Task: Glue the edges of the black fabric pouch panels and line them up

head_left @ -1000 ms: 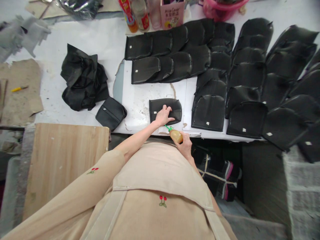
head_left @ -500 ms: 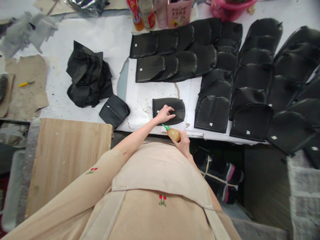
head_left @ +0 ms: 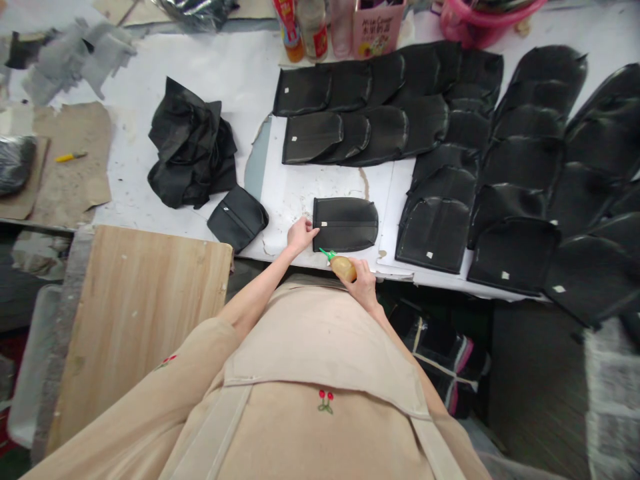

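Observation:
A black rounded leather-like piece with a small white tag lies flat on the white table covering, its straight edge to the left. At that edge is my left hand, fingers bent and closed on the rim of the piece. My right hand is wrapped round a squeeze bottle of yellowish-brown liquid. The bottle lies tilted, its green nozzle pointing left, close to the lower left corner of the piece. Whether the nozzle touches the piece I cannot tell.
Overlapping rows of similar black pieces spread over the right and back. To the left are a crumpled black cloth heap, a folded black piece and a wooden board. Bottles and a pink basin stand behind.
My left hand has slid left from the top of the black piece to its straight edge, uncovering the tag. The bottle in my right hand has shifted slightly left.

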Demonstrator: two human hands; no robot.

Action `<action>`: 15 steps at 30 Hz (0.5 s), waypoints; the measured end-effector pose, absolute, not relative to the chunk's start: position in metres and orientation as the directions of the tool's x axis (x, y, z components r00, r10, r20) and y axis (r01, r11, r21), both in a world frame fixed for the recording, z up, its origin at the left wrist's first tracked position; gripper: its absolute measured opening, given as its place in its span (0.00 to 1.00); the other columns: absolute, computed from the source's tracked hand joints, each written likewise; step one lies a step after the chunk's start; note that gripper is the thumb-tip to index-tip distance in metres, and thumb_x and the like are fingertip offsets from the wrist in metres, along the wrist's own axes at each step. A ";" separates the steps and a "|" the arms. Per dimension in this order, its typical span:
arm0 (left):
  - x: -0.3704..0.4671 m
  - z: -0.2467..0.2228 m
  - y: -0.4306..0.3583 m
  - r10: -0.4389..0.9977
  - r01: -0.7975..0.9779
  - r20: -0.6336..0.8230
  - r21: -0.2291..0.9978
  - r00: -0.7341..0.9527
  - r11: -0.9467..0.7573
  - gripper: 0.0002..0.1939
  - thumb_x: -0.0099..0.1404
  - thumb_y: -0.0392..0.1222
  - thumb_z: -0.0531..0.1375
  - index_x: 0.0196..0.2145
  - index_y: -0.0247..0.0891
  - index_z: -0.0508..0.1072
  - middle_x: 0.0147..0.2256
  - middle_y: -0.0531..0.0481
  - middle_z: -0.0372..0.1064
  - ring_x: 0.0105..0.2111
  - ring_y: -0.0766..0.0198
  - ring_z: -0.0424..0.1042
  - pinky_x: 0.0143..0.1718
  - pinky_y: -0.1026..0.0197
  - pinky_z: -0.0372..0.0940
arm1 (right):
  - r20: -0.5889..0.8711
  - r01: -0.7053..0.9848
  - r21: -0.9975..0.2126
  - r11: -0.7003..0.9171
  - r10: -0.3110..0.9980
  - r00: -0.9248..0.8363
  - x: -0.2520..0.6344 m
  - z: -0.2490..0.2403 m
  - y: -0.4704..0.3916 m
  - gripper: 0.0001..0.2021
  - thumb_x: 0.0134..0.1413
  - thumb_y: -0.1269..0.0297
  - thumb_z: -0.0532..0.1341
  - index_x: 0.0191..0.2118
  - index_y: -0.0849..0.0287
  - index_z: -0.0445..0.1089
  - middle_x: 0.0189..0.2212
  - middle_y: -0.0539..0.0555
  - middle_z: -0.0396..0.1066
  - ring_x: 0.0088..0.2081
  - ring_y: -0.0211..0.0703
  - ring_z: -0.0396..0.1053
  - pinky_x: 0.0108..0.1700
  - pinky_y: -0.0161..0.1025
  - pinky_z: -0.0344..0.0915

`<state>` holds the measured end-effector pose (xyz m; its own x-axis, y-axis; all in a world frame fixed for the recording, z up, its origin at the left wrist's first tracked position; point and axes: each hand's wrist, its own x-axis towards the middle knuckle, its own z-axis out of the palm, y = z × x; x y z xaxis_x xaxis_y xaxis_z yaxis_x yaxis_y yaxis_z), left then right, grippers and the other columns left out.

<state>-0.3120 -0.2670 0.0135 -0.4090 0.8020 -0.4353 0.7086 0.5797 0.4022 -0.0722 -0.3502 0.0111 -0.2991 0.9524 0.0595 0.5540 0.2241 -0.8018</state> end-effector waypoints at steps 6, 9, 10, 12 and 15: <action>-0.311 0.010 -0.263 0.793 0.756 -0.465 0.327 -0.394 0.567 0.07 0.64 0.44 0.64 0.38 0.40 0.73 0.36 0.49 0.76 0.39 0.57 0.75 0.41 0.60 0.64 | 0.036 0.507 -0.837 0.206 0.945 -0.325 -0.078 0.012 -0.343 0.18 0.61 0.52 0.62 0.50 0.59 0.70 0.39 0.58 0.70 0.41 0.51 0.70 0.45 0.46 0.70; -0.312 0.009 -0.261 0.777 0.738 -0.472 0.324 -0.417 0.593 0.06 0.64 0.44 0.64 0.37 0.41 0.73 0.36 0.49 0.77 0.40 0.57 0.75 0.40 0.60 0.63 | -0.050 0.433 -0.897 0.082 0.957 -0.286 -0.079 0.012 -0.339 0.21 0.56 0.49 0.65 0.48 0.58 0.70 0.41 0.59 0.72 0.43 0.52 0.71 0.47 0.48 0.70; -0.313 0.008 -0.261 0.772 0.729 -0.475 0.327 -0.423 0.601 0.06 0.64 0.44 0.64 0.36 0.41 0.73 0.36 0.49 0.77 0.40 0.58 0.75 0.40 0.61 0.63 | -0.102 0.382 -0.924 0.008 0.959 -0.266 -0.078 0.012 -0.339 0.22 0.53 0.48 0.66 0.47 0.58 0.70 0.42 0.58 0.73 0.44 0.52 0.71 0.47 0.49 0.71; -0.316 0.005 -0.261 0.763 0.709 -0.482 0.341 -0.431 0.617 0.06 0.64 0.44 0.64 0.35 0.41 0.73 0.36 0.49 0.76 0.39 0.58 0.75 0.40 0.61 0.63 | -0.235 0.242 -0.954 -0.180 0.945 -0.227 -0.075 0.014 -0.339 0.25 0.47 0.48 0.69 0.47 0.58 0.69 0.40 0.56 0.74 0.41 0.50 0.73 0.42 0.47 0.73; -0.321 0.001 -0.259 0.744 0.663 -0.512 0.381 -0.429 0.644 0.06 0.62 0.43 0.65 0.32 0.40 0.72 0.32 0.50 0.75 0.37 0.59 0.74 0.39 0.61 0.63 | -0.421 0.006 -0.904 -0.428 0.886 -0.193 -0.067 0.017 -0.342 0.26 0.46 0.48 0.69 0.46 0.57 0.66 0.36 0.53 0.76 0.32 0.46 0.73 0.29 0.41 0.72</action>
<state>-0.3209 -0.2590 0.0007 -0.4293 0.7443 -0.5116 0.6627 0.6445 0.3815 -0.0668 -0.3422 0.0171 -0.1932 0.8862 -0.4212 0.0056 -0.4283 -0.9036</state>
